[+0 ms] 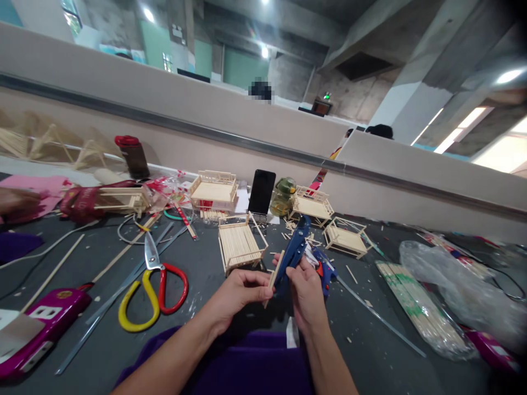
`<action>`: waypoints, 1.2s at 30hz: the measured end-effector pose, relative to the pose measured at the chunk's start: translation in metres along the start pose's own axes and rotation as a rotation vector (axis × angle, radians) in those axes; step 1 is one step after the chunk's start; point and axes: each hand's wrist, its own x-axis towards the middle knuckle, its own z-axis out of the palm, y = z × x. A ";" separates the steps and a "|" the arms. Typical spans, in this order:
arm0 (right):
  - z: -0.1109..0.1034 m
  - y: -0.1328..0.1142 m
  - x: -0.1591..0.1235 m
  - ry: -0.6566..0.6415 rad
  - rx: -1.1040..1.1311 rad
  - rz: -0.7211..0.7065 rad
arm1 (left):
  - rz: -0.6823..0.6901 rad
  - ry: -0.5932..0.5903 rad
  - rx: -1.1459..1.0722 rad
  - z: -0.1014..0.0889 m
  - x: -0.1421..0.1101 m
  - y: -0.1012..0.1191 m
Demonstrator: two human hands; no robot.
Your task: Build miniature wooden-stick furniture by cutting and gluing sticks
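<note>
Near the middle of the desk, my left hand point(245, 286) pinches thin wooden sticks point(276, 270) between thumb and fingers. My right hand point(307, 288) is wrapped round a dark blue hand tool with rivets point(294, 249), which looks like a pair of cutters and points up and away. The sticks are beside the tool; whether they touch its jaws is hidden. Just beyond my left hand stands a small bed-like model of wooden sticks point(241, 241). Short cut sticks point(315, 240) lie scattered behind the tool.
Scissors point(152, 274) with red and yellow handles lie left, near a magenta device point(45, 329). A phone point(261, 192) stands upright behind the model. Right are bagged sticks point(424, 307). More stick models point(214, 192) line the back. Another person's hand point(18, 202) shows far left.
</note>
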 end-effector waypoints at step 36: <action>-0.012 -0.017 -0.005 -0.349 0.332 0.166 | -0.062 -0.030 0.064 0.002 -0.012 0.016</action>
